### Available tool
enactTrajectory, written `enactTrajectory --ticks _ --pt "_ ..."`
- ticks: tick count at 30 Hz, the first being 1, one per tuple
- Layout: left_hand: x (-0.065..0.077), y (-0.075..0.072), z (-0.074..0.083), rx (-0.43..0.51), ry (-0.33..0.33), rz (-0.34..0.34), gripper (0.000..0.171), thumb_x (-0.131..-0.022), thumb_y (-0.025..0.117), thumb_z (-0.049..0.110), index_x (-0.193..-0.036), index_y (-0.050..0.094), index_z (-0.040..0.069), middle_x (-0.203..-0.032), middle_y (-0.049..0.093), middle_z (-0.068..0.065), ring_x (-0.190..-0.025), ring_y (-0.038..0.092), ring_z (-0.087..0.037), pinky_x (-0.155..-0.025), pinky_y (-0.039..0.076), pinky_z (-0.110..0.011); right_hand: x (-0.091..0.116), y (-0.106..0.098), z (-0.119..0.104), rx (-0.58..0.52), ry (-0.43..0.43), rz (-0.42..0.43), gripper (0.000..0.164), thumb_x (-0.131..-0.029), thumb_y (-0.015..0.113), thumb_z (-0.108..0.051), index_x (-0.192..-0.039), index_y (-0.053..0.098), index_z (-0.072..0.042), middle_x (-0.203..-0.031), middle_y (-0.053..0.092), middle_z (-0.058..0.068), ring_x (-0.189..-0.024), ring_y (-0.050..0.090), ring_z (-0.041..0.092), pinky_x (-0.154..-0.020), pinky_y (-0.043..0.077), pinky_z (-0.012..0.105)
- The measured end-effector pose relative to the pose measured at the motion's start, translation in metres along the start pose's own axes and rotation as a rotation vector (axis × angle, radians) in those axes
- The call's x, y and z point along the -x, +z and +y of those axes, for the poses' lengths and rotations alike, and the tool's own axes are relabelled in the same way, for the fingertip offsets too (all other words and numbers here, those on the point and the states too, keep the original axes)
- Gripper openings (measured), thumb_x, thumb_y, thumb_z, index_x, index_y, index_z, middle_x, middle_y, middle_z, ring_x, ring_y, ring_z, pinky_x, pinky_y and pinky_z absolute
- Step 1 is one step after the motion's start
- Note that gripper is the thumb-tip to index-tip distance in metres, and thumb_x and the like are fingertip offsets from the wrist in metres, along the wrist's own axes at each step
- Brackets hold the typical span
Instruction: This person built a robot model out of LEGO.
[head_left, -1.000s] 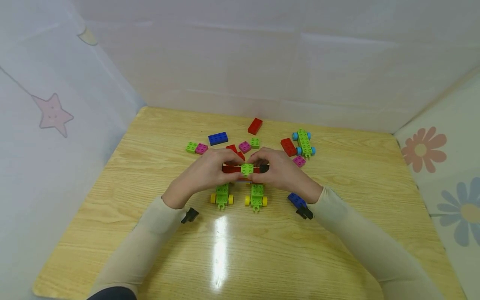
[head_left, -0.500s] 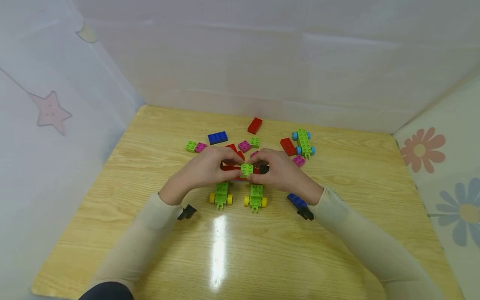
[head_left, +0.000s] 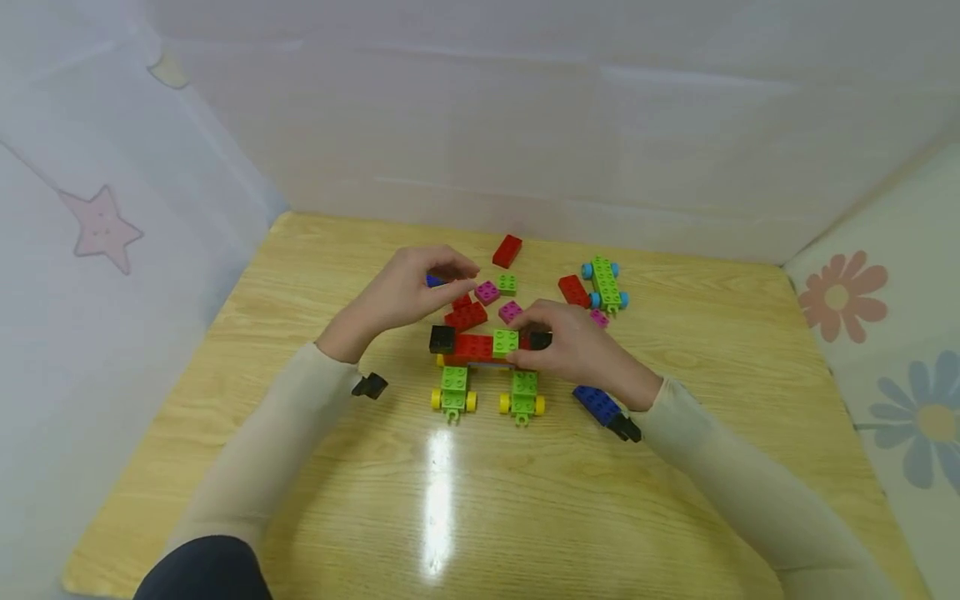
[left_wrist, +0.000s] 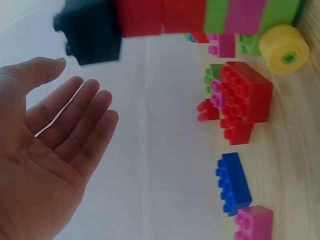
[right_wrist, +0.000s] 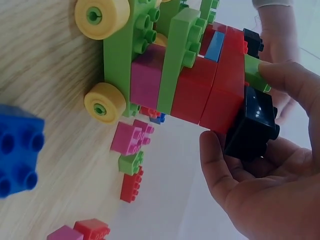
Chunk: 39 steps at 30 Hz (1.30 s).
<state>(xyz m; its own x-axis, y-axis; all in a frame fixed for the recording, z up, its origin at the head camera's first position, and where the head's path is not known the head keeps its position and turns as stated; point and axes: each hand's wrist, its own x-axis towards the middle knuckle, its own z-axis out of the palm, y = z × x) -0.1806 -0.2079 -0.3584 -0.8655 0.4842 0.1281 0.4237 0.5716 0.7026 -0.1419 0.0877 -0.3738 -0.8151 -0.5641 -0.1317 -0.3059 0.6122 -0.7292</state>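
A toy brick build stands at the table's middle: two green wheeled bases [head_left: 454, 382] with yellow wheels, red bricks [head_left: 473, 347] bridging them, a black brick [head_left: 442, 339] at the left end, another black brick [right_wrist: 252, 122] at the right, and a green brick [head_left: 506, 342] on top. My right hand [head_left: 573, 343] holds the build's right end; its thumb touches the green brick and a fingertip touches the red side, while the remaining fingers curl behind the black brick. My left hand [head_left: 408, 287] hovers behind and left of the build, fingers relaxed, touching nothing.
Loose bricks lie behind the build: red [head_left: 467, 316], pink [head_left: 487, 292], green [head_left: 507, 284] and blue [left_wrist: 234, 184]. Back right are a red brick [head_left: 573, 291] and a green base with blue wheels [head_left: 606, 284]. A blue brick [head_left: 596, 404] lies near my right wrist.
My left hand has come off the build and moved up and back, uncovering its left black brick and the red bricks behind. The build shifted slightly right with my right hand still on it.
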Motion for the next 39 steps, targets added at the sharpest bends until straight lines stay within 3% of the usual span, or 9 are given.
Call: enactTrajectory --ticks 11,17,22,28,39 --pt "-0.038 0.023 -0.042 0.096 -0.102 -0.001 0.04 -0.109 0.075 0.034 -0.143 0.074 0.012 -0.141 0.076 -0.007 -0.127 0.071 -0.026 -0.117 0.058 -0.049 0.017 -0.006 0.014 0.005 0.026 0.032 0.04 -0.098 0.089 -0.034 -0.133 0.08 -0.018 -0.128 0.077 0.0 -0.114 0.074 0.021 -0.104 0.063 0.051" --pt "-0.059 0.041 -0.064 0.104 -0.173 -0.054 0.041 -0.108 0.074 0.027 -0.145 0.072 0.01 -0.149 0.071 -0.009 -0.141 0.063 -0.035 -0.124 0.052 -0.055 0.025 -0.01 0.018 -0.005 0.045 0.027 0.042 -0.099 0.088 -0.034 -0.136 0.078 -0.017 -0.131 0.077 0.001 -0.117 0.073 0.022 -0.105 0.063 0.051" --pt "-0.069 0.058 -0.069 0.112 -0.228 -0.097 0.045 -0.108 0.075 0.023 -0.15 0.069 0.01 -0.154 0.067 -0.006 -0.15 0.057 -0.035 -0.128 0.05 -0.056 0.026 -0.011 0.019 -0.019 0.047 0.021 0.042 -0.099 0.087 -0.033 -0.136 0.078 -0.016 -0.131 0.077 0.002 -0.117 0.074 0.023 -0.103 0.063 0.051" --pt "-0.075 0.067 -0.073 0.104 -0.248 -0.11 0.051 -0.107 0.077 0.024 -0.154 0.065 0.009 -0.157 0.065 -0.007 -0.151 0.057 -0.033 -0.126 0.052 -0.053 0.025 -0.011 0.019 -0.02 0.042 0.022 0.041 -0.099 0.087 -0.033 -0.136 0.078 -0.015 -0.13 0.077 0.002 -0.115 0.074 0.022 -0.101 0.064 0.05" --pt "-0.084 0.073 -0.08 0.051 -0.266 -0.147 0.047 -0.106 0.08 0.023 -0.149 0.07 0.006 -0.147 0.072 -0.01 -0.131 0.068 -0.028 -0.117 0.058 -0.048 0.025 -0.009 0.02 -0.018 0.045 0.024 0.041 -0.099 0.087 -0.032 -0.135 0.078 -0.015 -0.131 0.077 0.002 -0.115 0.073 0.021 -0.101 0.063 0.049"
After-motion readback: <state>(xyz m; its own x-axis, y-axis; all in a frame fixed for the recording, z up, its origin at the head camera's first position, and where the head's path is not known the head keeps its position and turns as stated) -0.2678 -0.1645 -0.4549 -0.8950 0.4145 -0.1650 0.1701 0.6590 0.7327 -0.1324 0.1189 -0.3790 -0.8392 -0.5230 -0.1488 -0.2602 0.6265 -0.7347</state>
